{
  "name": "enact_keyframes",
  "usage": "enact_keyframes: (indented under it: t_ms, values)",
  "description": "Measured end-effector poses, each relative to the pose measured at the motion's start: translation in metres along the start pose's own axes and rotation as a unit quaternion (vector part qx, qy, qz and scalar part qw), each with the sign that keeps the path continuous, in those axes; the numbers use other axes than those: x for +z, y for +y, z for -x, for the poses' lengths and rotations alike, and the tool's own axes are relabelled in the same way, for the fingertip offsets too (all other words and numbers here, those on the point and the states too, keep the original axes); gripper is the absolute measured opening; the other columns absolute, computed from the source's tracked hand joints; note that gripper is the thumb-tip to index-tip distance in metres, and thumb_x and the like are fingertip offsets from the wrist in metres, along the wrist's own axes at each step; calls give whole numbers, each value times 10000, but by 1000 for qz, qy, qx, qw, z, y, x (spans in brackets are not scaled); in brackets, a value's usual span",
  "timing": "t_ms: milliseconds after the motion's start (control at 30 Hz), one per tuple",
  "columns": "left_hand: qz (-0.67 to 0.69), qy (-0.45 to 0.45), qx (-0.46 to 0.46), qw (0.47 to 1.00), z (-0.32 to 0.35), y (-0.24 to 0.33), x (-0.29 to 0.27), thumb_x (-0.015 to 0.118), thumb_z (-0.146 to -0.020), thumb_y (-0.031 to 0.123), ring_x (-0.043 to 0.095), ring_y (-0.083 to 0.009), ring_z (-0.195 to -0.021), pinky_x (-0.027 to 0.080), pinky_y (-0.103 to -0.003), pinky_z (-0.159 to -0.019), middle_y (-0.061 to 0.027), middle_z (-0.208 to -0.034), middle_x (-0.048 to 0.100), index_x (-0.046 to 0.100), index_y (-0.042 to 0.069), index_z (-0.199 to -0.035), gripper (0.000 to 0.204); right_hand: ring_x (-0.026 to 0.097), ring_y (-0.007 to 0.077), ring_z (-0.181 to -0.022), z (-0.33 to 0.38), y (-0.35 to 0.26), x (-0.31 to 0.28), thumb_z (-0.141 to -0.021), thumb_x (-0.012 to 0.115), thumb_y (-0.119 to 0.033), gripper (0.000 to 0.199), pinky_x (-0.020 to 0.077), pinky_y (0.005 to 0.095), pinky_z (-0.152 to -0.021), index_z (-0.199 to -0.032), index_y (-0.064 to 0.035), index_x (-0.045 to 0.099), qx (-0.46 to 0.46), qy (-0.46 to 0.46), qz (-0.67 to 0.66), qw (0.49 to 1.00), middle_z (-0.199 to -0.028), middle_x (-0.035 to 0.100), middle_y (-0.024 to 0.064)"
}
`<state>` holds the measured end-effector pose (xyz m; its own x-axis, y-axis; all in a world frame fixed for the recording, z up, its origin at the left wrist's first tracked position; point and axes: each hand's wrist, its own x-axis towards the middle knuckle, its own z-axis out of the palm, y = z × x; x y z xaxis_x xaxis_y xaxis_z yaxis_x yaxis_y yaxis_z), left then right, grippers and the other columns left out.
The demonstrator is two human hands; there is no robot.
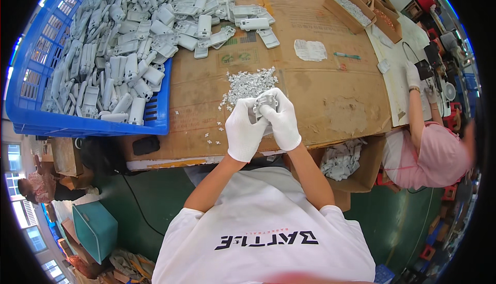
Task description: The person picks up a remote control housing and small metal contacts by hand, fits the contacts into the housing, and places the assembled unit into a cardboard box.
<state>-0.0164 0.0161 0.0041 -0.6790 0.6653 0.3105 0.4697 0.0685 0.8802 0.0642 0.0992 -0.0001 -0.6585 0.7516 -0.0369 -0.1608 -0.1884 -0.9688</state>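
White knit gloves cover both my hands, which meet over the near middle of the cardboard-topped table. My left hand [246, 130] and my right hand [281, 120] close together round a light grey plastic housing [266, 101], thumbs pressed on it. Fingers hide most of the part. Just beyond them lies a loose pile of small grey-white plastic pieces [251, 83], with a few strays to its left. A large blue crate [98, 125] on the left is heaped with pale grey housings [135, 69], and more of them spill onto the cardboard at the back.
A folded paper [310, 50] and a teal pen [346, 56] lie right of the pile. Cardboard trays of small parts [350, 13] stand at the back right. Below the table's edge, a carton [368, 173] holds white pieces. A co-worker in pink [431, 152] works at the right.
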Motion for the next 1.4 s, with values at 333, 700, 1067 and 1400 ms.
enact_keyframes:
  t_ms: [333, 700, 1067, 1400]
  values:
    - [-19, -20, -12, 1000, 10, -8, 2, 769, -757, 57, 651, -241, -713, 526, -348, -669, -127, -840, 649, 609, 42, -1024, 312, 514, 56, -782, -2, 22, -2, -783, 486, 50, 129, 458, 228, -712, -872, -20, 547, 1, 20, 3, 1000, -813, 553, -2]
    - [-9, 15, 15, 1000, 21, -11, 6, 778, -748, 52, 617, -190, -693, 512, -317, -662, -107, -805, 642, 618, 28, -1039, 333, 528, 68, -756, 5, 22, -8, -821, 483, 25, 132, 465, 240, -695, -928, -22, 545, -36, -39, 20, 998, -811, 558, 3]
    - [-24, 8, 13, 1000, 25, -1, -15, 779, -753, 28, 646, -156, -692, 523, -293, -648, -74, -813, 652, 598, 45, -1039, 339, 541, 77, -782, 15, 3, 9, -806, 492, 34, 159, 469, 248, -719, -938, -18, 563, 7, -34, 56, 998, -862, 579, 18]
    - [-8, 26, 12, 1000, 33, 1, -18, 768, -727, 28, 631, -223, -655, 516, -337, -602, -88, -826, 614, 588, 68, -1025, 350, 529, 77, -780, 23, 0, 18, -800, 483, 7, 150, 460, 244, -721, -923, -14, 565, 6, -24, 48, 999, -875, 577, 19]
